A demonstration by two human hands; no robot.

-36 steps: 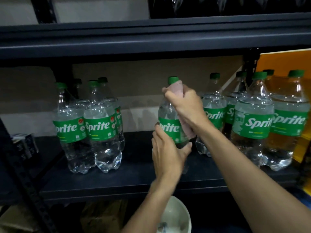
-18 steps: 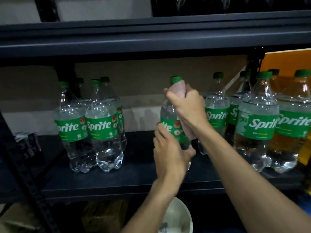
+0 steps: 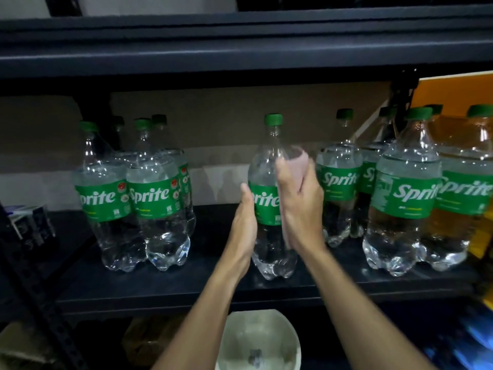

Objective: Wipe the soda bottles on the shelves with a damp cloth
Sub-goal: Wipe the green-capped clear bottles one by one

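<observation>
A clear Sprite bottle [image 3: 268, 166] with a green cap and green label stands upright in the middle of the dark shelf [image 3: 186, 287]. My left hand [image 3: 244, 225] holds its left side at the label. My right hand [image 3: 300, 206] presses a pale pink cloth [image 3: 298, 166] against the bottle's right side, from the shoulder down past the label. A group of Sprite bottles [image 3: 133, 198] stands at the left, and several more Sprite bottles [image 3: 405, 193] stand at the right.
The upper shelf's dark beam [image 3: 240, 52] hangs just above the bottle caps. A white bowl [image 3: 256, 340] sits below the shelf between my forearms. A small box [image 3: 29, 225] lies at the far left, and an orange board [image 3: 458, 94] stands at the right.
My right hand slid the cloth down from the bottle's neck and cap to its right side, so the green cap now shows. My left hand shifted up along the label.
</observation>
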